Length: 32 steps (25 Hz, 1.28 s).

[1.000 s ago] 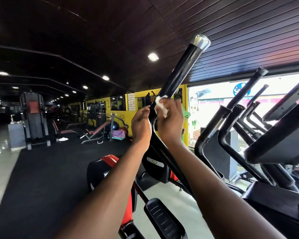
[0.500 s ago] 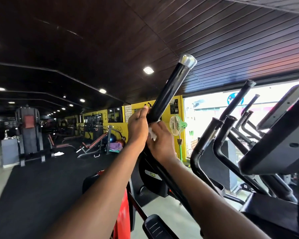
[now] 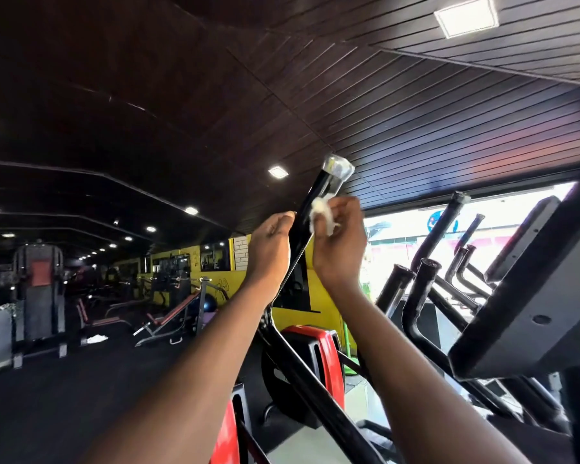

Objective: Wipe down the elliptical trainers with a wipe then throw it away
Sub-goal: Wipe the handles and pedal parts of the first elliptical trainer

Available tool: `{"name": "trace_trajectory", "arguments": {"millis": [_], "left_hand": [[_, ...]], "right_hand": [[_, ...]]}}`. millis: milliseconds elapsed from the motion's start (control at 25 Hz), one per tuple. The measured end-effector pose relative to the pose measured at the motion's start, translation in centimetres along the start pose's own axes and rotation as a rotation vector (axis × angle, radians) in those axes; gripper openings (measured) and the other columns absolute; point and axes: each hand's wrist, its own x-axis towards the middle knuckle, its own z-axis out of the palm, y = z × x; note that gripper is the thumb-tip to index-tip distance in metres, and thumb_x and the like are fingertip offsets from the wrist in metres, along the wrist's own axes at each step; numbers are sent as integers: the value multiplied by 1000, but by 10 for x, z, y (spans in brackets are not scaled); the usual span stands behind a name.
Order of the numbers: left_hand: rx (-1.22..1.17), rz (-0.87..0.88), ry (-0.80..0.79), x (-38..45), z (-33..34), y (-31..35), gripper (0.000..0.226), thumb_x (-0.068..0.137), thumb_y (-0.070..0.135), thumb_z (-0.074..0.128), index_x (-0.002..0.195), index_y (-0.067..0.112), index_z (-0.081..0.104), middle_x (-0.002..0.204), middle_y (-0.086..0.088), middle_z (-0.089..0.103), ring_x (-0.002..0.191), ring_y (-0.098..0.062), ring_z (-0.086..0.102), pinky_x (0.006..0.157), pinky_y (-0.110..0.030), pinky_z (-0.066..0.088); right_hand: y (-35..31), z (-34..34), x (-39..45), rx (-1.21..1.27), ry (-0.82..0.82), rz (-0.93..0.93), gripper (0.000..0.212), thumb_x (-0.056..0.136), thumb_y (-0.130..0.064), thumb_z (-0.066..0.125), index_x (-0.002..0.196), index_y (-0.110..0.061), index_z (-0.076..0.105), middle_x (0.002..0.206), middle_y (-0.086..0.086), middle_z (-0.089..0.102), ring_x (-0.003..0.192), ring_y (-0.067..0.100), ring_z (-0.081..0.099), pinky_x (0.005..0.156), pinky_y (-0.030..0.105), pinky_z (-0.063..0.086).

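A black elliptical handlebar (image 3: 310, 209) with a silver end cap (image 3: 337, 168) rises diagonally in front of me. My right hand (image 3: 340, 244) is shut on a crumpled white wipe (image 3: 320, 214) and presses it against the bar just below the cap. My left hand (image 3: 272, 252) grips the same bar from the left, a little lower. The bar continues down between my forearms toward the trainer's red and black body (image 3: 318, 356).
The trainer's grey console (image 3: 529, 296) juts in at the right. Further black handlebars (image 3: 426, 289) of other ellipticals stand behind it, before a bright window. Benches and weight machines (image 3: 37, 289) stand on the dark floor mat at left, along a yellow wall.
My right hand has slid the wipe up the handlebar to just below the silver cap. My left hand also shifted up the bar. The view has tilted up toward the ceiling.
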Motion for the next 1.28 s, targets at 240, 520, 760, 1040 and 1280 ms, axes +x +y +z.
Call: {"name": "trace_trajectory", "arguments": {"millis": [240, 520, 760, 1040, 1280], "left_hand": [[-31, 19, -46, 6, 10, 17, 26, 88, 38, 52, 77, 28, 73, 89, -3, 73, 91, -18, 66, 90, -42, 50], [-38, 55, -52, 12, 20, 37, 30, 99, 27, 50, 78, 25, 71, 89, 0, 73, 89, -15, 68, 89, -35, 50], [27, 81, -58, 19, 36, 46, 26, 97, 31, 50, 85, 22, 71, 91, 2, 72, 93, -15, 66, 92, -39, 49], [202, 11, -135, 25, 48, 51, 42, 97, 49, 40, 126, 24, 57, 127, -1, 61, 116, -17, 56, 102, -40, 44], [107, -46, -53, 29, 43, 54, 31, 96, 39, 52, 117, 16, 53, 108, 0, 61, 89, -7, 57, 81, -25, 46]], "right_hand": [[1, -6, -15, -153, -225, -285, 24, 81, -8, 65, 104, -13, 70, 96, 3, 58, 77, 11, 57, 65, 13, 45], [-9, -3, 19, -303, -145, -320, 27, 81, -13, 67, 108, -15, 72, 92, 5, 54, 79, 20, 56, 66, 21, 39], [-22, 1, 29, -8, 97, 3, 14, 85, -11, 56, 98, -13, 61, 100, 3, 56, 91, 20, 53, 75, 26, 39], [-35, -1, 58, 761, 9, 749, 31, 94, -4, 35, 82, -14, 62, 62, -3, 62, 60, 11, 54, 52, 21, 45], [-31, 8, 12, 131, 52, 273, 46, 98, -6, 39, 143, -14, 42, 138, -6, 49, 128, 1, 40, 107, 12, 30]]}}
